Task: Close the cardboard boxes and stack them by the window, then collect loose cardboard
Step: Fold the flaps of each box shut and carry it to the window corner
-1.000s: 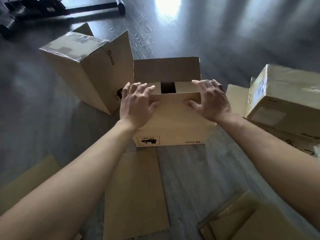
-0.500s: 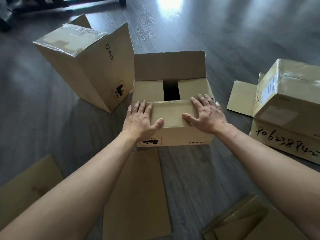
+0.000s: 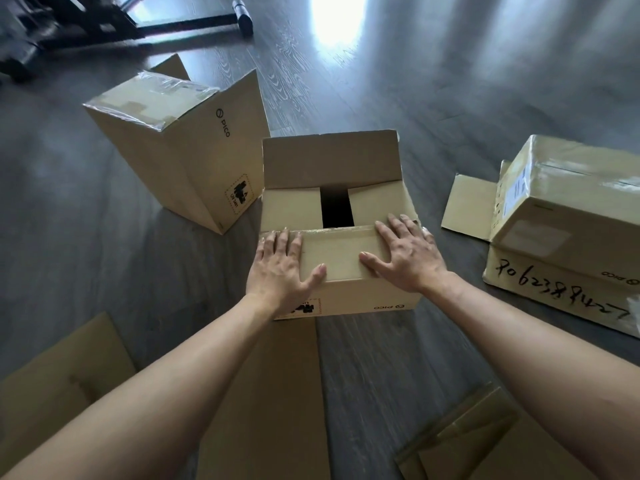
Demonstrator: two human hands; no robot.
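Pressing the near flap flat: the open box (image 3: 337, 237) sits mid-floor (image 3: 450, 98), left hand (image 3: 278, 268) and right hand (image 3: 405, 254) spread palm-down on that flap, fingers apart, clasping nothing. Judgement: hold it down with one palm, then fold the upright far flap (image 3: 329, 161) over the two side flaps so the edges meet squarely. Tall box (image 3: 180, 147) beside it reads "PICO", hazard label partly legible. Right-hand box (image 3: 568, 216) has handwritten digits, upside down. Loose cardboard (image 3: 266, 403) lies nearest.
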